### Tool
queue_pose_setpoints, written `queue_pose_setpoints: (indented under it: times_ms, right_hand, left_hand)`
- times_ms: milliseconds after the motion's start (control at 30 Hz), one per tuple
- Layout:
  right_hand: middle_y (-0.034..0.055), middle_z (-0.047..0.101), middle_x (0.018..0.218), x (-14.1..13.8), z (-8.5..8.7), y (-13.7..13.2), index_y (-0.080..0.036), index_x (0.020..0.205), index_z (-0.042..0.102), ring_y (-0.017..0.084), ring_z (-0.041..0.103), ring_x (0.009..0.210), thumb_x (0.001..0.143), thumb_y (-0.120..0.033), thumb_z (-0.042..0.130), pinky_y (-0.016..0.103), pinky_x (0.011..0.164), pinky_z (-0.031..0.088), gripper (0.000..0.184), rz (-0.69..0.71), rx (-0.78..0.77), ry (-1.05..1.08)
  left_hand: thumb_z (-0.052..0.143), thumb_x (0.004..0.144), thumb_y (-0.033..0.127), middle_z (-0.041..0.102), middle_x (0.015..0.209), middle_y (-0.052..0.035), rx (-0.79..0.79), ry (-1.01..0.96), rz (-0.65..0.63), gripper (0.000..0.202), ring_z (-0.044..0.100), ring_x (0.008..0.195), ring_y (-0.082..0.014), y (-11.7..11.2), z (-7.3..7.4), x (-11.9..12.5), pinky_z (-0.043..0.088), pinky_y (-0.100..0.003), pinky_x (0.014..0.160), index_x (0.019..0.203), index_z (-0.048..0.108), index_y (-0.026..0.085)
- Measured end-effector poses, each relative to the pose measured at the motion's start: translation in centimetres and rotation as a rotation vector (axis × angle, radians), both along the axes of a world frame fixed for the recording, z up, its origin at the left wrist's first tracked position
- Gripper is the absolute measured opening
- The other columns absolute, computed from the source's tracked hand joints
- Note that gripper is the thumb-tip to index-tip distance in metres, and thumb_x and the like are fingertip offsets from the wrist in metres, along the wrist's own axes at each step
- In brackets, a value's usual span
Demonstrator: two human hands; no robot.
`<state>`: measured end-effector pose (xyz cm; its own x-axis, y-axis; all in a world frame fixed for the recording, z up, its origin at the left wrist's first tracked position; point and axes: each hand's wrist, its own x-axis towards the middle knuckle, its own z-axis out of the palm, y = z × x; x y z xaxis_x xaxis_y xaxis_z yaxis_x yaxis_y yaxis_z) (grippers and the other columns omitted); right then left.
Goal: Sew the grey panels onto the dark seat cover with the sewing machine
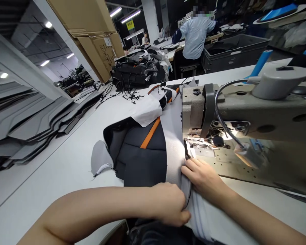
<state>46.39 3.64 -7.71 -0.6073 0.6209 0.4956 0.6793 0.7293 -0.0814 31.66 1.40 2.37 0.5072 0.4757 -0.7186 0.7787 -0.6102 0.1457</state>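
A seat cover piece (142, 149) of black fabric with an orange stripe and pale grey panels lies on the white table (53, 177), running under the sewing machine head (244, 112). My left hand (169, 204) is closed in a fist, gripping the grey fabric edge near the table's front. My right hand (201, 177) presses the same grey edge just in front of the needle area (193, 146), fingers curled onto the cloth.
Stacks of grey cut panels (28, 126) lie along the left. A pile of finished covers (140, 71) sits at the far end beside cardboard boxes (97, 37). A person in a light blue shirt (196, 34) works at the back near a dark crate (232, 51).
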Motion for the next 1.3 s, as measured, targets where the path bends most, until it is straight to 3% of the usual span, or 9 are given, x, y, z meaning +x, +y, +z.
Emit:
queue_pose_setpoints:
  times_ms: [67,133,200,300,400,533,767,967,1300]
  right_hand:
    - [0.0071,0.056,0.086,1.6,-0.1,-0.9,-0.016,0.091,0.057,0.021,0.048,0.076,0.075,-0.009,0.047,0.031,0.065,0.034,0.020,-0.068,-0.065,0.053]
    - [0.0081,0.057,0.090,3.0,-0.3,-1.3,-0.015,0.103,0.055,0.022,0.051,0.080,0.080,-0.021,0.048,0.032,0.067,0.037,0.025,-0.196,-0.153,0.105]
    - [0.0052,0.057,0.079,4.1,-0.4,-1.3,-0.019,0.087,0.058,0.021,0.052,0.073,0.082,-0.034,0.049,0.031,0.060,0.035,0.018,-0.313,-0.275,0.099]
    - [0.0005,0.052,0.061,5.0,-0.2,-0.7,-0.021,0.056,0.045,0.017,0.050,0.061,0.080,-0.028,0.047,0.029,0.052,0.029,0.025,-0.259,-0.493,-0.005]
    - [-0.0012,0.054,0.061,5.2,-0.2,0.2,-0.022,0.057,0.045,0.015,0.050,0.057,0.081,-0.026,0.044,0.027,0.051,0.030,0.024,-0.258,-0.610,0.052]
    - [0.0030,0.058,0.071,4.3,-0.7,1.5,-0.022,0.072,0.053,0.021,0.055,0.069,0.086,-0.044,0.042,0.030,0.058,0.036,0.029,-0.417,-0.483,0.167]
    - [0.0008,0.055,0.064,4.1,-1.2,2.6,-0.021,0.060,0.050,0.015,0.053,0.064,0.093,-0.030,0.033,0.026,0.060,0.039,0.038,-0.255,-0.438,0.178]
    - [0.0114,0.060,0.086,5.2,-2.4,2.3,-0.013,0.105,0.063,0.024,0.054,0.082,0.091,-0.028,0.036,0.035,0.072,0.043,0.035,-0.287,-0.294,0.214]
    - [0.0111,0.063,0.091,2.8,-2.9,1.6,-0.015,0.117,0.059,0.022,0.058,0.081,0.090,-0.022,0.035,0.033,0.069,0.049,0.037,-0.259,-0.241,0.289]
  left_hand:
    - [0.047,0.084,0.043,0.067,0.087,-0.0138,0.158,-0.038,0.041,0.044,0.066,0.075,-0.0292,0.5,-0.8,1.3,0.051,-0.035,0.058,0.108,0.059,0.009]
    - [0.050,0.084,0.035,0.065,0.098,-0.0168,0.292,-0.093,0.068,0.060,0.066,0.082,-0.0288,0.9,-1.4,2.2,0.053,-0.036,0.064,0.133,0.037,0.003]
    - [0.050,0.084,0.025,0.064,0.103,-0.0191,0.290,-0.074,0.079,0.070,0.065,0.086,-0.0283,1.2,-1.9,2.7,0.054,-0.036,0.067,0.141,0.021,0.000]
    - [0.050,0.081,0.018,0.065,0.098,-0.0201,0.203,-0.017,0.092,0.074,0.066,0.084,-0.0296,1.4,-2.1,3.0,0.054,-0.037,0.065,0.143,0.015,-0.002]
    - [0.051,0.079,0.017,0.065,0.095,-0.0201,0.187,-0.011,0.090,0.077,0.066,0.083,-0.0299,1.4,-2.2,2.9,0.053,-0.037,0.064,0.144,0.014,-0.001]
    - [0.048,0.082,0.025,0.066,0.092,-0.0184,0.247,-0.050,0.089,0.073,0.066,0.079,-0.0304,1.3,-2.7,2.5,0.053,-0.038,0.062,0.143,0.017,-0.001]
    - [0.047,0.081,0.020,0.068,0.089,-0.0150,0.262,-0.017,0.072,0.071,0.067,0.077,-0.0288,1.5,-2.7,2.1,0.053,-0.037,0.062,0.144,0.018,0.003]
    - [0.047,0.081,0.019,0.067,0.090,-0.0179,0.230,-0.027,0.080,0.072,0.066,0.079,-0.0293,1.5,-2.4,2.3,0.053,-0.037,0.063,0.144,0.018,0.002]
    - [0.050,0.080,0.020,0.066,0.092,-0.0186,0.306,-0.086,0.169,0.073,0.066,0.084,-0.0304,3.4,-3.5,2.9,0.053,-0.037,0.067,0.144,0.018,0.001]
